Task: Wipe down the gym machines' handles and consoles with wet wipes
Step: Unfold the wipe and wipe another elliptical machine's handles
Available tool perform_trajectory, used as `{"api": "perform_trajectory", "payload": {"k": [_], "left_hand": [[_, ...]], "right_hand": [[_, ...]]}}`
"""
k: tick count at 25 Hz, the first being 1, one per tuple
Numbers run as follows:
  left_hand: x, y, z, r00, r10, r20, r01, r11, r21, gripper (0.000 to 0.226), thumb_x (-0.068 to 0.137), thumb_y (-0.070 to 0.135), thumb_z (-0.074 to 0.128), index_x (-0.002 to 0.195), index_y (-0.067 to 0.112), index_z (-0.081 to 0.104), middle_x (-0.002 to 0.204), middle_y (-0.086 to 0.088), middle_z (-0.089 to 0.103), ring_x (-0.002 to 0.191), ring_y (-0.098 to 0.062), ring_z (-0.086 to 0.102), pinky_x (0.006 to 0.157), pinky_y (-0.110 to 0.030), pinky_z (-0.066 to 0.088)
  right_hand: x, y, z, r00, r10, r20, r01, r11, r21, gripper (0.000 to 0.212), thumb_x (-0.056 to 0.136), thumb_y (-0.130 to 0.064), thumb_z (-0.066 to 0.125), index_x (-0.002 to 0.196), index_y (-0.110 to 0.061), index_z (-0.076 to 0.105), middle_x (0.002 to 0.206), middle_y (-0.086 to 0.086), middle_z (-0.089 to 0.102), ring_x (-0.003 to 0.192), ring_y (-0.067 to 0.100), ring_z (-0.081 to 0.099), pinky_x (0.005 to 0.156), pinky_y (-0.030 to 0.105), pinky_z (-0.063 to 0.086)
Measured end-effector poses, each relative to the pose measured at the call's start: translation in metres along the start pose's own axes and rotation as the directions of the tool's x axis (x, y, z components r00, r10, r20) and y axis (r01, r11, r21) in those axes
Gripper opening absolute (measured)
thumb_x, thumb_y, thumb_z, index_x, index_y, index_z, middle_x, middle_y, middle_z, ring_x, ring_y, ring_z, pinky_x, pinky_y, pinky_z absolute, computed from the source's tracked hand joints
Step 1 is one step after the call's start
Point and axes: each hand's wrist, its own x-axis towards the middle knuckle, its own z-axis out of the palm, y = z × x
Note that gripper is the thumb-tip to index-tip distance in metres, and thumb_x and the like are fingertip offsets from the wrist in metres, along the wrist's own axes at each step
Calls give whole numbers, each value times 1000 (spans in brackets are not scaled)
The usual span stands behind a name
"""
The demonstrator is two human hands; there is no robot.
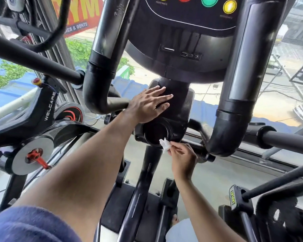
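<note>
Wiping the cup holder under the console, one hand braced on the column.

My left hand [148, 103] lay flat, fingers straight and spread, on the black column housing [180, 105] below the console [191, 20], holding nothing. My right hand [182, 158] pinched a crumpled white wet wipe [164, 145] between thumb and fingertips, its tip touching the front rim of the round cup holder [155, 133].

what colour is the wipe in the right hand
White; the wipe, pinched by the right hand, shows in the head view.
</note>
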Motion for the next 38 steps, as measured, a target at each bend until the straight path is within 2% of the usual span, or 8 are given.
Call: {"api": "perform_trajectory", "payload": {"k": [2,10,15,20,26,30,33,38], "left_hand": [[0,0,1,1000,-1,-7,1,1000,-4,61,100,68,21,156,48,37,170,5,28,159,-13,17,129,-41,18],[1,-2,3,1000,-8,-4,8,1000,6,51,107,59,32,157,49,36,170,7,26,159,-12,15,129,-37,15],[6,-3,-3,993,-13,119,15,1000,-17,50,110,55,30,160,49,27,173,8,15,160,-12,5,130,-38,4],[10,-1,-3,988,-57,147,70,994,-83,46,111,48,32,157,53,30,172,12,16,159,-9,3,130,-45,3],[12,-3,-1,988,-71,140,91,985,-147,43,111,48,37,153,54,36,171,13,20,159,-8,6,130,-46,4],[13,-6,-1,988,-82,133,102,983,-156,42,110,48,38,152,55,37,171,14,21,159,-7,7,130,-45,6],[12,-5,0,989,-79,122,99,981,-165,42,110,47,39,152,53,39,170,14,22,159,-7,8,130,-44,6],[13,-8,2,991,-68,116,86,984,-156,43,110,49,38,153,54,38,171,14,21,159,-6,6,130,-44,6]], "right_hand": [[5,-3,5,987,161,-21,-154,970,189,15,84,-4,82,84,-18,76,73,-11,75,70,12,74,72,39,64],[-14,2,16,962,270,25,-269,936,229,14,85,-18,83,82,-10,72,72,2,74,68,24,76,62,25,61],[-8,-46,61,838,512,188,-510,614,602,9,89,2,74,95,5,67,79,12,72,67,25,72,68,33,63],[-20,-44,64,817,536,213,-549,612,568,8,94,1,69,100,4,65,83,17,73,70,22,73,66,33,63],[15,-69,83,659,675,331,-635,264,726,6,95,0,66,100,-2,64,68,4,74,69,17,74,68,26,61],[28,-66,101,581,737,345,-766,353,537,20,98,-8,60,80,-15,64,72,3,68,64,15,66,52,26,53],[31,-66,98,541,762,356,-706,181,685,7,99,-2,58,98,-7,62,80,10,67,75,23,68,58,31,57],[19,-67,86,611,696,379,-383,-159,910,25,100,-5,60,126,-4,59,107,13,69,101,29,68,78,40,60]]}}
